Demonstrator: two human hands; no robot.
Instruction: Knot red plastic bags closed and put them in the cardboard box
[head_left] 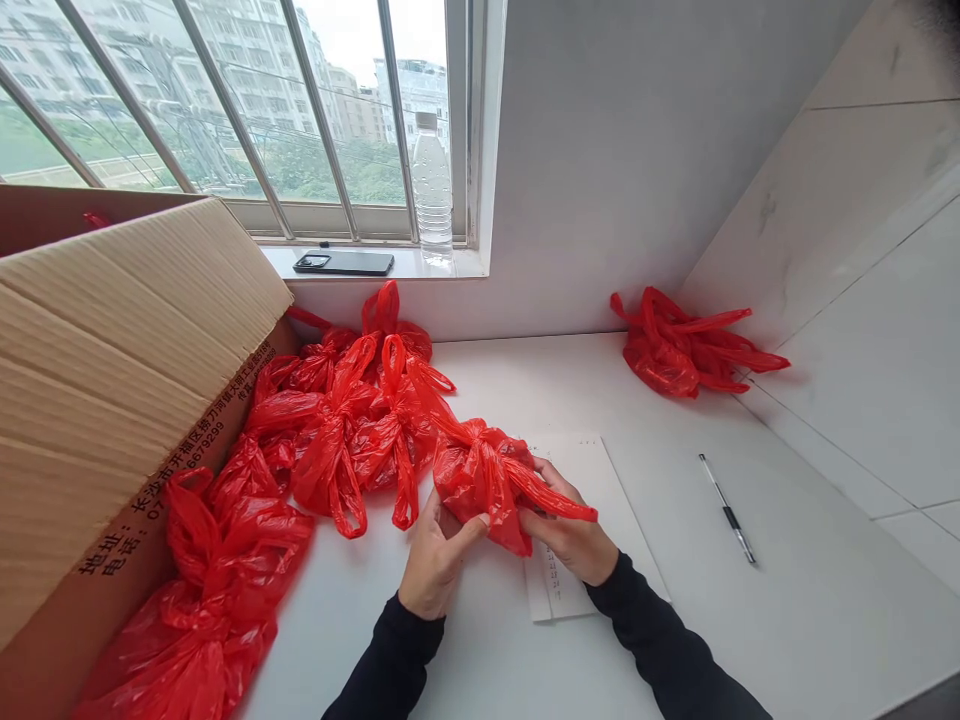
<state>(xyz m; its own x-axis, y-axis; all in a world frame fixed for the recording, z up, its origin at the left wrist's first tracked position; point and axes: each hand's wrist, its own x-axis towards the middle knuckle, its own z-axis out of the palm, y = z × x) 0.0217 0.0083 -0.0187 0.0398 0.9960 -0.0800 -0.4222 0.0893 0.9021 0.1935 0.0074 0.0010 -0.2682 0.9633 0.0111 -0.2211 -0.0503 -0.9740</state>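
Observation:
Between my two hands is a knotted red plastic bag (487, 475), its handle end pointing right. My left hand (439, 555) grips its left side from below, thumb on the front. On the other side, my right hand (570, 525) is closed around the bag, partly hidden by the handle. What the bag contains cannot be made out. A paper pad with handwriting (592, 490) lies on the table under my right hand. Just left of the held bag sits a pile of other tied red bags (337, 410).
An open cardboard box (135, 370) stands at the left, with more red bags (202, 600) along its side. Another red bag (682, 345) lies by the right wall. A pen (727, 510) rests on the table (795, 620). The windowsill holds a phone (345, 263) and a bottle (433, 195).

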